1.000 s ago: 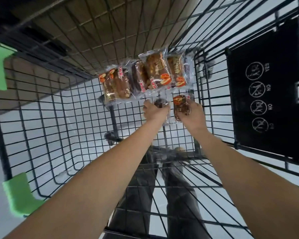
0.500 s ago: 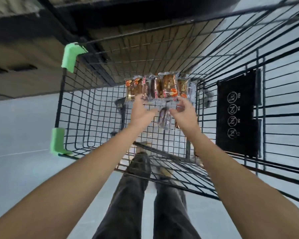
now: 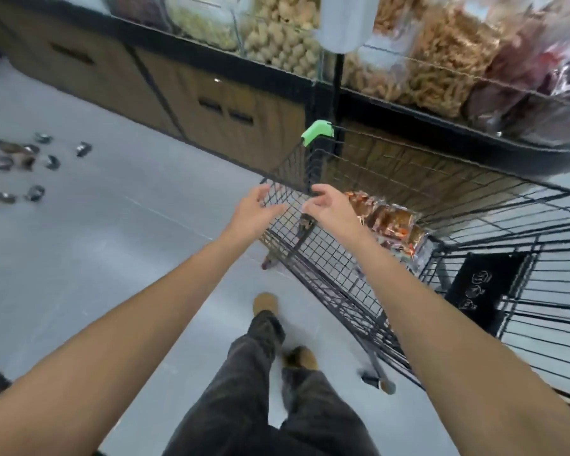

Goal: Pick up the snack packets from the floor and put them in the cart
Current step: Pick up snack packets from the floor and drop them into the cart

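Observation:
Several clear snack packets (image 3: 387,222) with brown cakes lie in the bottom of the black wire cart (image 3: 326,255) at the right. More small packets (image 3: 17,166) lie scattered on the grey floor at the far left. My left hand (image 3: 255,212) is held out beside the cart's left wall, fingers spread and empty. My right hand (image 3: 331,207) hovers over the cart's front corner, fingers loosely bent and holding nothing.
A shelf unit with wooden cabinet doors (image 3: 231,116) and bins of bulk snacks (image 3: 441,60) runs along the back, close to the cart. The cart has a green corner guard (image 3: 316,131) and a black sign panel (image 3: 477,291). My legs and brown shoes (image 3: 267,304) stand on the grey floor.
Both hands let go of the packets in the cart and lifted out of it. My view swung left and up, bringing the floor packets and shelves into sight.

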Available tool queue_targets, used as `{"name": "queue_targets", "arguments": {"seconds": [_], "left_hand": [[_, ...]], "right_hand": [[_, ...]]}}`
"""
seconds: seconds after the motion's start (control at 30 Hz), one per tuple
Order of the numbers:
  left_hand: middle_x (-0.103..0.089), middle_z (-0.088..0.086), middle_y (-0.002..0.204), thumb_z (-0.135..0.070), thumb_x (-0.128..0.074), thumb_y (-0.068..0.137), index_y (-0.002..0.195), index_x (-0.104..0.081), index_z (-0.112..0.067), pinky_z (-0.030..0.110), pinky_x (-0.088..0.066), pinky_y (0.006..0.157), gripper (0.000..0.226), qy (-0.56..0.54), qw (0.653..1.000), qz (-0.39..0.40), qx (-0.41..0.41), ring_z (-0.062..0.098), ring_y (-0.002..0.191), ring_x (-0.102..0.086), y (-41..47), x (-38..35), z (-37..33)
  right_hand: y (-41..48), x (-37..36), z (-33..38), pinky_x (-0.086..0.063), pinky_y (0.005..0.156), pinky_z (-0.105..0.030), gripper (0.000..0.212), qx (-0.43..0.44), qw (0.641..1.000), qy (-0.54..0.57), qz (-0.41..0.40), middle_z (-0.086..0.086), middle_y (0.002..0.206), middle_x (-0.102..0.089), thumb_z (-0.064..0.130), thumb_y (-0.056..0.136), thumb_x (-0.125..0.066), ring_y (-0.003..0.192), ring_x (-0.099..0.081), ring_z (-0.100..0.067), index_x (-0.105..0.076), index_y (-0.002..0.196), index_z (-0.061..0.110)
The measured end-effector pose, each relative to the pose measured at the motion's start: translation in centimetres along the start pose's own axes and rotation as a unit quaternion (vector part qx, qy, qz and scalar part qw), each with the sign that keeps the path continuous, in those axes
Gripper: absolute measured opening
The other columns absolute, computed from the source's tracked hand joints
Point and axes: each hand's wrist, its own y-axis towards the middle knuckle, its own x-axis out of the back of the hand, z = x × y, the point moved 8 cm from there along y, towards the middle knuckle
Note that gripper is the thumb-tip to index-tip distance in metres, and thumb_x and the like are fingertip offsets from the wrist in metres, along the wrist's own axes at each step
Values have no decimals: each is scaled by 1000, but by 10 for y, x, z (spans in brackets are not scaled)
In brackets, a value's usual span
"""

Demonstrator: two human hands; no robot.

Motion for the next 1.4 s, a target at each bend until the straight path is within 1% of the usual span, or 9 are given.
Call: {"name": "queue_targets", "arguments": {"seconds": [0.17,0.37,0.47,0.6,0.7,0.87,0.97,1.2,1.4], "left_hand": [[-43,12,142,-12,-66,87,139,-38,-5,32,-36,103,60,-28,994,-99,49,28,129,-46,-36,109,43],[-39,12,145,-12,-62,90,142,-33,-5,24,-35,98,60,-97,967,-210,108,24,130,-43,-74,233,113],[-43,11,142,-16,-63,89,140,-36,-7,30,-37,102,59,-135,946,-261,137,25,127,-46,-93,292,160],[-43,12,141,-18,-63,89,141,-35,-6,29,-37,98,61,-160,922,-316,156,25,125,-47,-109,377,217],[-40,10,144,-20,-62,89,143,-31,-8,27,-36,95,63,-173,913,-333,159,24,126,-46,-112,444,251],[-36,9,148,-21,-61,90,145,-29,-10,23,-33,91,65,-195,898,-359,165,23,128,-45,-114,542,300],[-36,8,149,-22,-61,90,145,-29,-11,23,-31,91,65,-192,891,-375,169,22,130,-43,-110,597,319],[-35,8,149,-23,-60,90,145,-30,-11,26,-33,98,64,-194,879,-399,174,22,133,-40,-76,707,358],[-34,9,150,-24,-59,90,146,-28,-10,31,-32,106,65,-202,866,-408,208,23,135,-38,-26,798,406]], "right_hand": [[5,-97,66,-37,58,-13,43,41,986,-100,127,-9,103,-55,17,89,-62,72,-50,-9,-50,130,6],[16,-237,128,-38,59,-19,42,96,953,-173,228,-7,97,-57,17,87,-62,88,-57,-18,-53,127,8],[15,-311,154,-39,60,-18,39,120,937,-198,262,-6,96,-58,18,88,-62,88,-58,-17,-54,125,10],[16,-412,184,-40,62,-21,41,141,917,-223,301,-6,95,-57,19,88,-63,91,-60,-21,-53,127,7],[17,-489,207,-43,68,-25,43,152,898,-249,330,-10,100,-61,19,88,-61,92,-62,-22,-52,128,9],[24,-597,258,-42,64,-22,43,172,888,-257,340,-6,96,-58,21,89,-61,86,-61,-22,-51,129,9],[34,-649,286,-43,66,-25,42,178,894,-239,333,-7,94,-57,20,89,-61,99,-64,-31,-51,128,8],[76,-759,338,-43,78,-30,39,186,892,-225,346,-6,94,-57,22,90,-61,104,-63,-31,-52,126,12],[138,-877,383,-44,77,-31,39,189,875,-225,385,-6,95,-58,22,90,-60,105,-63,-32,-51,127,14]]}}
